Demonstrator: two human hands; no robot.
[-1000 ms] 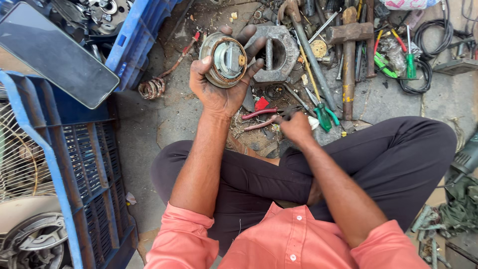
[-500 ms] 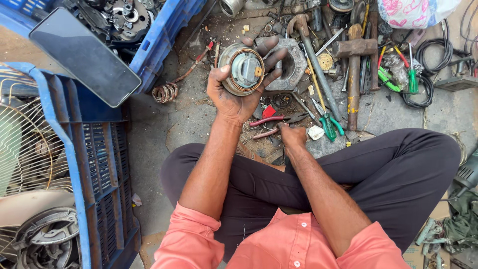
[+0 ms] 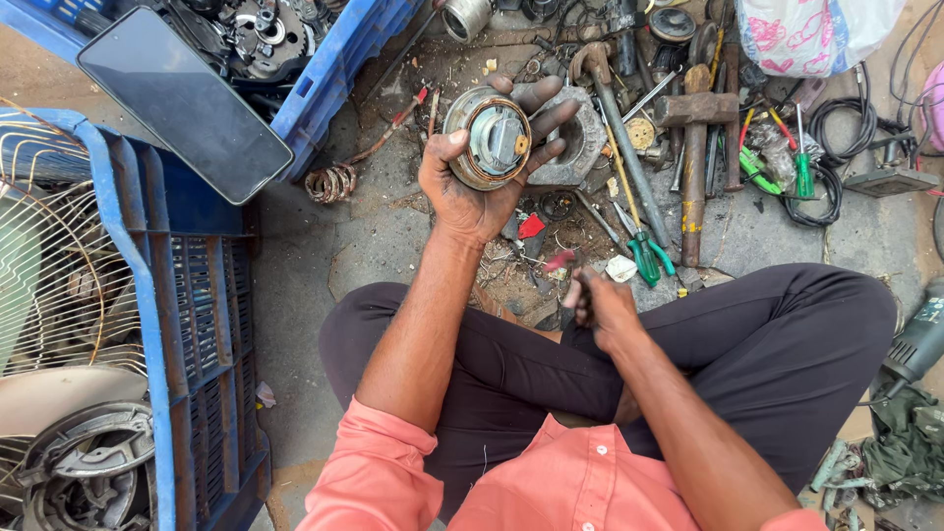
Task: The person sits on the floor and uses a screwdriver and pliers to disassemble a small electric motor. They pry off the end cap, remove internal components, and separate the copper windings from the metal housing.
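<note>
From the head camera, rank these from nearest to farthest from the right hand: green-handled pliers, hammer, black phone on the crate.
From the right hand:
1. Green-handled pliers, just above it on the ground.
2. Hammer, farther up and to the right.
3. Black phone, far upper left on the blue crate.

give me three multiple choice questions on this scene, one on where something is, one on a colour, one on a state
1. Where does the dark phone lie?
A. on the rim of a blue crate
B. on the person's lap
C. under the hammer

2. What colour are the screwdriver handles at the right?
A. yellow
B. green
C. white

3. How is the round metal motor part held?
A. lying loose on the ground
B. pinched by both hands
C. gripped in the left hand, lifted off the ground

Answers: 1 A, the phone rests across the blue crate edge. 2 B, the screwdrivers have green handles. 3 C, the left hand wraps its fingers round it while the right hand sits low by the lap.
</note>
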